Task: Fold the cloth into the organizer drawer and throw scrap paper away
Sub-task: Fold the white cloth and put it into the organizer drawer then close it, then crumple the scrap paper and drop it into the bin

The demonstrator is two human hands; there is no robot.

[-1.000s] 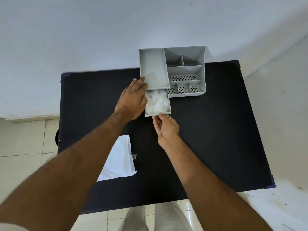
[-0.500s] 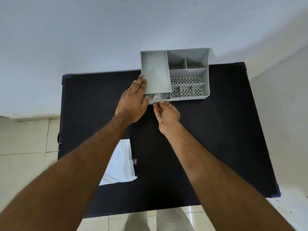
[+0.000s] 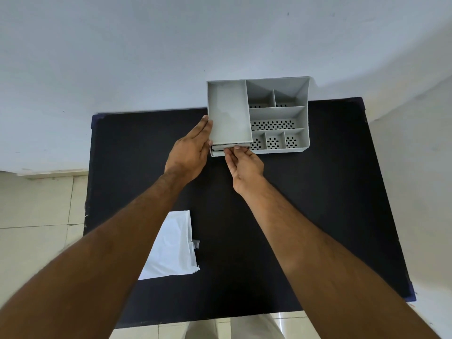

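Observation:
A grey plastic organizer [image 3: 278, 113] with several compartments stands at the far edge of the black table [image 3: 305, 204]. Its drawer [image 3: 217, 150] at the lower left is pushed almost fully in, and the cloth inside is hidden. My left hand [image 3: 190, 152] lies flat against the organizer's left side, fingers straight. My right hand [image 3: 244, 165] has its fingertips on the drawer front. A white sheet of scrap paper [image 3: 175, 250] with a torn corner lies on the near left of the table, partly under my left forearm.
A white wall rises right behind the organizer. Tiled floor shows to the left of the table and below its near edge. My legs are at the table's near edge.
The drawer, pulled out with the white cloth showing one second ago, has slid into the organizer under my right fingertips. My left hand stayed against the organizer's side.

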